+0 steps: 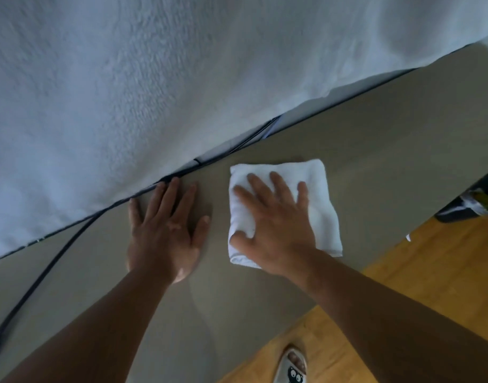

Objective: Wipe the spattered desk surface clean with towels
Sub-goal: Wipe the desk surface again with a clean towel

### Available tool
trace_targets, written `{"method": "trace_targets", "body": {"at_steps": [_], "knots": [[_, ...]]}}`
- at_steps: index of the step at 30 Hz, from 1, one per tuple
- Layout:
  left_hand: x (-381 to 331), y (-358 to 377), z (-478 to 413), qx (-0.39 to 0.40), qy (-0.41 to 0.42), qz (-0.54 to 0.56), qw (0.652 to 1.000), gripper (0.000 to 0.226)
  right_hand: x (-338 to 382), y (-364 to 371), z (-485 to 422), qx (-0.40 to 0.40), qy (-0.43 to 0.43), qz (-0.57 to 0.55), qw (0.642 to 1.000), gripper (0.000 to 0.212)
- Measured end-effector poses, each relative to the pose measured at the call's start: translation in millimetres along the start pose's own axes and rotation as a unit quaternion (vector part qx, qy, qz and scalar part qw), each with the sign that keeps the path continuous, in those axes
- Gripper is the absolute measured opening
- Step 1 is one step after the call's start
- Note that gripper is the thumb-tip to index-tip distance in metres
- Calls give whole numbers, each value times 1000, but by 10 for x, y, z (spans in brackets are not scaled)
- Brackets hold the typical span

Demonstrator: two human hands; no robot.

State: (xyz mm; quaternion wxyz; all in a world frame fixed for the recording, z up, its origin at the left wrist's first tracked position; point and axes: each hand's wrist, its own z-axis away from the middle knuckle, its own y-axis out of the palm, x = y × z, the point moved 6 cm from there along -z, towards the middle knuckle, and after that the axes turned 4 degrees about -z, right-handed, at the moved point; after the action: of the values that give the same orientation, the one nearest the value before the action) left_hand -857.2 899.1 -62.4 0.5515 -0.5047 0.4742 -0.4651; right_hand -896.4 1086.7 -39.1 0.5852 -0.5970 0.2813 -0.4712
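A folded white towel point(320, 189) lies on the grey-beige desk point(375, 139), near its middle. My right hand point(276, 219) presses flat on the towel with its fingers spread and straight. My left hand point(165, 230) rests palm down on the bare desk just left of the towel, its fingertips close to the desk's far edge. No spatter stands out on the desk surface in this view.
A white textured wall point(154, 78) runs along the desk's far edge. A dark cable point(57, 252) lies along that edge and down the left. The wooden floor point(403, 286) shows at lower right, with my slippered foot point(292, 366) and dark items point(469, 205) under the desk.
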Motion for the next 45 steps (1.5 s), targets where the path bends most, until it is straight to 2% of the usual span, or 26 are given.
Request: {"method": "trace_targets", "body": {"at_steps": [3,7,9,13,17,21,24,26,30,34,38,45], "knots": [[-5,0,16,-1,-3,-2,1000,72,38,-7,-129,13,-72,4,997,84],[-66,-39,-9,-7,-18,-1,1000,73,-214,-75,-372,2,-82,17,996,81],[-146,-81,-41,-14,-20,4,1000,73,-392,-114,-485,-8,-45,15,999,80],[-492,-150,-176,-36,38,6,999,65,-920,-266,-694,-19,44,3,999,85],[-874,-181,-418,-38,60,31,997,64,-1524,-458,-884,-42,95,6,995,84],[-1190,-209,-549,-54,112,51,991,60,-2199,-618,-990,-61,205,-4,977,82],[-1281,-211,-657,-55,112,57,991,61,-2246,-657,-1002,-67,247,-13,967,74],[-1352,-188,-744,-58,107,57,991,63,-2045,-645,-912,-80,233,-8,969,66],[-1555,-89,-957,-58,107,59,991,58,-1599,-437,-494,-3,82,-8,997,85],[-1684,3,-1030,-46,71,38,996,57,-1775,-443,-452,19,-11,15,1000,84],[-1698,73,-1006,-32,42,-14,999,62,-2028,-531,-775,-12,-11,18,1000,74],[-1734,17,-1006,-29,24,-19,999,68,-2751,-770,-1188,-53,83,3,995,69]]}}
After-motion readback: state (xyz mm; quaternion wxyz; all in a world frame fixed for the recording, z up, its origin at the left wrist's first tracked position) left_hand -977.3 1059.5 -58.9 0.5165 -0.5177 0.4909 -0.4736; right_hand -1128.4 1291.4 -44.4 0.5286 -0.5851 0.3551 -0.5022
